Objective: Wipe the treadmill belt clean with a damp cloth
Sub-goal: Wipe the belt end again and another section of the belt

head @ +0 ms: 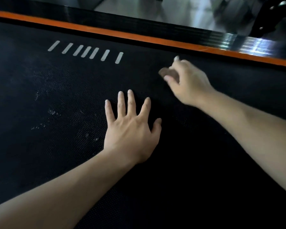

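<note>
The black textured treadmill belt (59, 90) fills most of the view, with pale dusty smears (53, 112) on its left part. My left hand (132, 129) lies flat on the belt near the middle, fingers spread, holding nothing. My right hand (186, 81) is farther out and to the right, just above the belt, blurred by motion. Its fingers pinch a small brownish wad of cloth (167, 72), most of which is hidden by the fingers.
A row of short white stripes (86, 52) is printed on the belt at the far left. An orange strip (139, 37) and a glossy black side rail (155, 25) border the belt's far edge. Beyond lie a shiny floor and a black machine part (274, 15).
</note>
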### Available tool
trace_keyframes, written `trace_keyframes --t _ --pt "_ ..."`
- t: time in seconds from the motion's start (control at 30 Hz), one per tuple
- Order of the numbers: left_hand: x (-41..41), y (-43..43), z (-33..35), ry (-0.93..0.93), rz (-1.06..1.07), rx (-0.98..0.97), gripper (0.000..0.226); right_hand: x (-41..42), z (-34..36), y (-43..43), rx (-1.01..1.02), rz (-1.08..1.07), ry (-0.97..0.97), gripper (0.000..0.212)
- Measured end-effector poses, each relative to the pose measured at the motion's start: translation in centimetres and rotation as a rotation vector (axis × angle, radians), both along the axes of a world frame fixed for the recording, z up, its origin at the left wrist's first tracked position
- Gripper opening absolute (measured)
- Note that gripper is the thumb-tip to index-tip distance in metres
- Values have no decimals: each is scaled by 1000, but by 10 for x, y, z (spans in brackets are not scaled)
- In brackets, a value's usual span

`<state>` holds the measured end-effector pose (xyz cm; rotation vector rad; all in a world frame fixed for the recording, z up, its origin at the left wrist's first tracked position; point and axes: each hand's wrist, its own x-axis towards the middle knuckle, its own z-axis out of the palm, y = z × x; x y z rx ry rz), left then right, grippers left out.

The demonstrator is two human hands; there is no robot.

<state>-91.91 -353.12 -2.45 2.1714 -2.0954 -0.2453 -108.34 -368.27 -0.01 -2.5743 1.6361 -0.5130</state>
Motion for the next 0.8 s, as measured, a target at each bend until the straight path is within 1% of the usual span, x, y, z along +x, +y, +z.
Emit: trace_keyframes --t 0.03,0.07,0.1,0.17,0.2,0.23,0.27,0.3,0.4,0.43,0.47,0.5,0.57,0.6,0.63,0.73,0.77,0.8 --pt "0 0 0 -1 0 5 74 -2 -2 4 16 72 -21 29" --pt "0 0 -1 -4 -3 7 75 -7 0 0 22 90 -24 27" --pt "1 0 -1 -10 -5 3 75 -12 3 -13 9 45 -1 29" --pt "2 0 -2 -13 -2 -5 75 -23 11 -48 -16 -171 24 39" --pt "1 0 -2 -13 1 -9 75 -29 13 -63 -13 -284 21 41" --pt "1 0 -2 -11 1 -11 75 -31 13 -70 -10 -347 22 40" --pt "0 0 -2 -7 -2 -8 75 -29 9 -70 -12 -337 27 37" --pt "0 0 -2 -4 -4 -4 75 -25 6 -63 -19 -269 32 36" --pt "0 -2 -2 -11 2 -5 75 -26 0 -40 14 25 -10 28" --pt "0 -2 -2 -15 5 -8 75 -33 2 -42 10 49 26 28" --pt "0 -3 -2 -18 5 -11 75 -41 5 -52 -12 5 67 31" --pt "0 -2 -2 -18 4 -12 75 -49 10 -63 -31 -104 91 34" --pt "0 -2 -2 -9 4 -15 75 -61 15 -77 -27 -325 44 34" --pt "0 -2 -2 -6 3 -18 75 -60 12 -75 -29 -353 24 33" --pt "0 -2 -2 -4 2 -16 75 -56 7 -68 -37 -323 23 32" --pt "0 -2 -2 -4 3 -11 75 -50 -4 -35 -20 -88 -2 27" --pt "0 -2 -3 -1 7 -15 75 -55 -5 -30 -19 -47 14 26" --pt "0 -2 -3 1 12 -20 76 -61 -2 -35 -40 -64 61 26"
